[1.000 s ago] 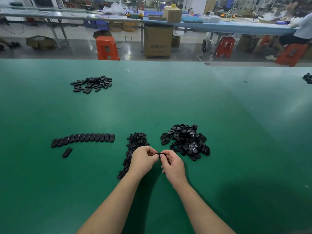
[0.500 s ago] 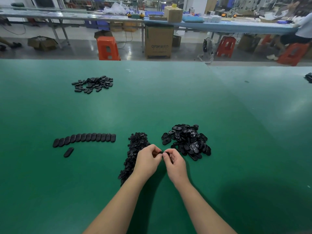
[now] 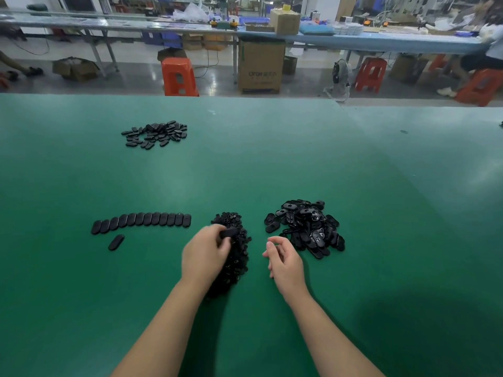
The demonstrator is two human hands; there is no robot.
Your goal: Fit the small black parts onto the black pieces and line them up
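Observation:
My left hand (image 3: pixel 205 253) holds a black oval piece (image 3: pixel 229 232) in its fingertips, above a heap of small black parts (image 3: pixel 234 257). My right hand (image 3: pixel 283 258) hovers with fingers loosely curled and nothing in it, just left of a pile of black oval pieces (image 3: pixel 306 227). A row of black pieces (image 3: pixel 141 221) lies side by side on the left of the green table (image 3: pixel 272 164). One single black piece (image 3: pixel 116 242) lies below the row's left end.
A second loose pile of black pieces (image 3: pixel 155 134) lies far left on the table. Beyond the table's far edge stand an orange stool (image 3: pixel 178 77), a cardboard box (image 3: pixel 260 67) and a long bench; a person (image 3: pixel 487 44) sits at far right.
My hands, which pinched one piece together, have separated. The left hand moved left with the piece over the small-parts heap; the right hand let go and drifted right.

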